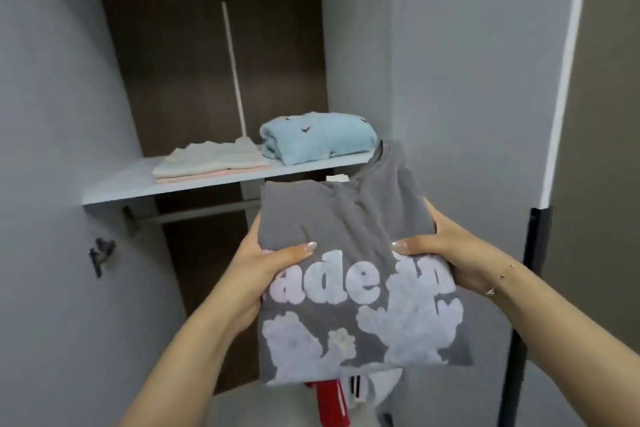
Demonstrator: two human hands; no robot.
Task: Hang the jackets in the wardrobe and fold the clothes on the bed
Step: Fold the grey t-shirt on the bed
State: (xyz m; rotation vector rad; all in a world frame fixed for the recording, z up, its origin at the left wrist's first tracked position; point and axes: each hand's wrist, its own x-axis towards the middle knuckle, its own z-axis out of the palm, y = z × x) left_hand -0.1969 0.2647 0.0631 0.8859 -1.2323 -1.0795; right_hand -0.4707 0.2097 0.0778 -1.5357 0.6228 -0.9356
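Both grips, left hand [258, 265] and right hand [446, 250], clasp a folded grey sweatshirt [356, 274]; two folded piles [211, 159] already shelved; jackets unseen.

Grey sweatshirt [349, 274] hides fingers of both hands and most of the red-white garment [343, 395]; its print is partly unreadable.

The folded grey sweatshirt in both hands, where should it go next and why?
Probably lift the grey sweatshirt forward onto the shelf, on the bare stretch left of the cream and pink stack. The left hand and right hand grip it already folded, just below shelf height, and the light blue garment fills the right end.
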